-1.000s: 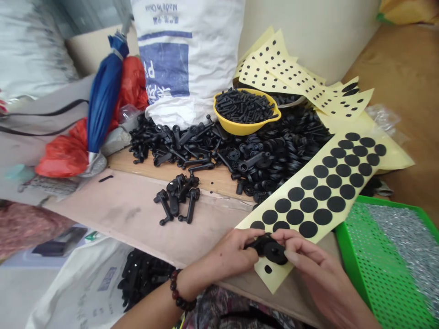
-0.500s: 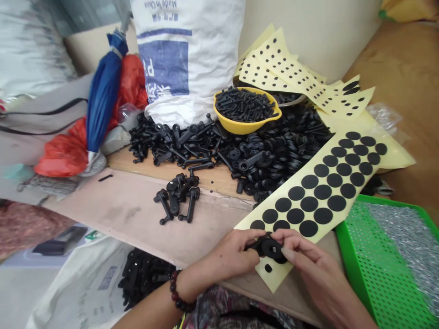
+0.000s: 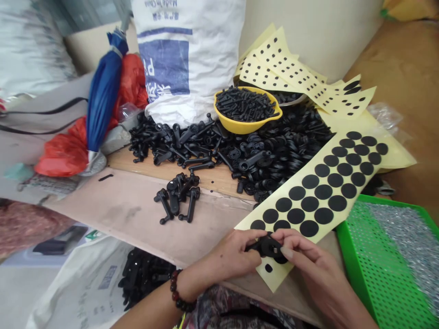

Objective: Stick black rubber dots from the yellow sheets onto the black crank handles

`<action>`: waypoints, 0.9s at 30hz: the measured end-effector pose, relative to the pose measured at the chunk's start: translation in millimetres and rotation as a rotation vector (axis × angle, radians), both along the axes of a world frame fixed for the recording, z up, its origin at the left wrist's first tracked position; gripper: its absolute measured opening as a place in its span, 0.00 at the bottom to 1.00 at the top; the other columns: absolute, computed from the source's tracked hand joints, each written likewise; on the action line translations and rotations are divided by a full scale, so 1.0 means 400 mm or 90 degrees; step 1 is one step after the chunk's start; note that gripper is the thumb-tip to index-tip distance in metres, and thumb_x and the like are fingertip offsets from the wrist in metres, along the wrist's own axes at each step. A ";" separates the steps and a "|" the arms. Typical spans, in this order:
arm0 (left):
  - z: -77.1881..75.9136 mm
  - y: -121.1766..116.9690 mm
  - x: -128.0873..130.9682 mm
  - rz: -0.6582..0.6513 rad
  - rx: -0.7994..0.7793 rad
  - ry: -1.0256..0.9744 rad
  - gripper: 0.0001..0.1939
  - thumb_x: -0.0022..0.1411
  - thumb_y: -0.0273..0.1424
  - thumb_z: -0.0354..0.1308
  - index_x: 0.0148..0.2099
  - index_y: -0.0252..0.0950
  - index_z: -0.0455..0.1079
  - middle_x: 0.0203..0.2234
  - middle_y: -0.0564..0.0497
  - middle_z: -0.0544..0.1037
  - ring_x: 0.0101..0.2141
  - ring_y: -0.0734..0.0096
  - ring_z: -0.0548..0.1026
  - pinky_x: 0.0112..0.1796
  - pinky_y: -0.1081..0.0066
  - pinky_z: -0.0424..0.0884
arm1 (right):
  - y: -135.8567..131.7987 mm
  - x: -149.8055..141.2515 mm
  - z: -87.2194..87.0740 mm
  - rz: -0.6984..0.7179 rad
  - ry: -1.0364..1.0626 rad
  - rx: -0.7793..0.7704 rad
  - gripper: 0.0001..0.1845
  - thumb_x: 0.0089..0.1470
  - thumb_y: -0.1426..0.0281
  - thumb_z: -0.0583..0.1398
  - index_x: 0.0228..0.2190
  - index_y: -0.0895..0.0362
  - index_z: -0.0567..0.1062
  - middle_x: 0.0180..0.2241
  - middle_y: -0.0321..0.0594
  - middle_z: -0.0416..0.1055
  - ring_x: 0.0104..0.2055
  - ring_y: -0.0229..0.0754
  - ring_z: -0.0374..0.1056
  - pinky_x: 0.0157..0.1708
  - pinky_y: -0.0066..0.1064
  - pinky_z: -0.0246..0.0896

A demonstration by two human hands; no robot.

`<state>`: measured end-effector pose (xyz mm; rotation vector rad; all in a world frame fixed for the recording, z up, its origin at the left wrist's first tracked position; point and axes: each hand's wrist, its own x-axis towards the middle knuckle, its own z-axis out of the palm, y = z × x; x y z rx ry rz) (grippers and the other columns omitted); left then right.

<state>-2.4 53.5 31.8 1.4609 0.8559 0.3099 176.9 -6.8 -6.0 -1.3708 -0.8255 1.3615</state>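
Observation:
Between my two hands is a black plastic part with a round disc end [image 3: 270, 247], held over the lower end of a pale yellow sticker sheet [image 3: 245, 222]. My left hand [image 3: 236, 253] wears a beaded bracelet at the wrist and is closed on the part's left side. Fingers and thumb of my right hand [image 3: 305, 256] pinch the disc's right edge. Large black round stickers [image 3: 309, 204] lie in rows on the sheet, and one small black dot [image 3: 269, 268] sits just below the part. The fingers hide some of the part.
Several black crank-like pieces [image 3: 176, 194] lie left of the sheet. Behind them spread heaps of black parts [image 3: 284, 141] and a yellow bowl [image 3: 236, 126] of small black pieces. A green basket [image 3: 363, 269] with metal bits stands right; a white sack [image 3: 212, 50] stands behind.
Both hands stay in nearly the same place. The black part looks tilted very slightly differently between the fingers; nothing else has moved noticeably.

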 end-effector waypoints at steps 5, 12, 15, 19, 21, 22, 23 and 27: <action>-0.001 0.000 0.001 0.002 -0.007 -0.014 0.23 0.49 0.21 0.48 0.47 0.35 0.73 0.25 0.55 0.69 0.25 0.76 0.60 0.25 0.76 0.54 | 0.003 0.007 -0.005 0.017 -0.018 -0.001 0.17 0.42 0.57 0.67 0.18 0.55 0.72 0.38 0.44 0.70 0.37 0.47 0.65 0.33 0.32 0.63; -0.020 -0.007 0.007 0.046 -0.049 -0.028 0.17 0.60 0.31 0.52 0.50 0.35 0.72 0.23 0.56 0.67 0.22 0.78 0.62 0.24 0.76 0.57 | 0.000 0.012 -0.016 0.032 -0.018 0.007 0.16 0.45 0.58 0.66 0.19 0.55 0.72 0.40 0.43 0.69 0.39 0.46 0.65 0.32 0.30 0.63; -0.030 -0.010 0.008 0.061 -0.054 -0.018 0.18 0.60 0.34 0.53 0.51 0.34 0.71 0.22 0.56 0.67 0.21 0.77 0.64 0.23 0.76 0.57 | -0.002 0.010 -0.012 0.037 -0.031 0.024 0.15 0.47 0.58 0.65 0.19 0.55 0.72 0.39 0.42 0.69 0.39 0.46 0.65 0.34 0.30 0.62; -0.037 -0.014 0.013 0.091 -0.070 -0.003 0.20 0.58 0.33 0.53 0.51 0.32 0.70 0.21 0.56 0.67 0.20 0.76 0.65 0.23 0.75 0.59 | -0.001 0.001 0.006 0.040 -0.085 0.034 0.14 0.48 0.59 0.64 0.20 0.54 0.71 0.37 0.41 0.69 0.39 0.45 0.65 0.33 0.29 0.62; -0.036 -0.016 0.018 0.113 -0.061 0.006 0.19 0.56 0.31 0.54 0.50 0.31 0.70 0.20 0.57 0.66 0.20 0.77 0.64 0.23 0.75 0.59 | 0.004 -0.005 0.018 0.034 -0.123 0.047 0.15 0.47 0.58 0.64 0.19 0.54 0.71 0.35 0.42 0.69 0.38 0.46 0.66 0.33 0.30 0.62; -0.036 -0.017 0.020 0.123 -0.046 0.013 0.18 0.55 0.30 0.54 0.49 0.31 0.70 0.19 0.58 0.64 0.20 0.77 0.62 0.23 0.75 0.57 | 0.006 -0.007 0.024 0.028 -0.140 0.055 0.15 0.47 0.58 0.64 0.19 0.54 0.71 0.34 0.42 0.70 0.38 0.47 0.66 0.32 0.30 0.63; -0.035 -0.018 0.023 0.132 -0.024 0.019 0.17 0.55 0.30 0.55 0.47 0.31 0.71 0.18 0.58 0.62 0.20 0.78 0.60 0.23 0.75 0.55 | 0.008 -0.010 0.028 0.025 -0.153 0.061 0.15 0.46 0.58 0.64 0.18 0.54 0.71 0.33 0.43 0.70 0.37 0.47 0.66 0.32 0.31 0.63; -0.031 -0.025 0.028 0.152 0.050 0.041 0.15 0.56 0.33 0.56 0.44 0.32 0.72 0.17 0.60 0.59 0.21 0.77 0.57 0.24 0.74 0.53 | 0.013 -0.013 0.033 0.031 -0.192 0.079 0.14 0.45 0.59 0.64 0.17 0.54 0.71 0.30 0.42 0.70 0.34 0.45 0.67 0.29 0.29 0.64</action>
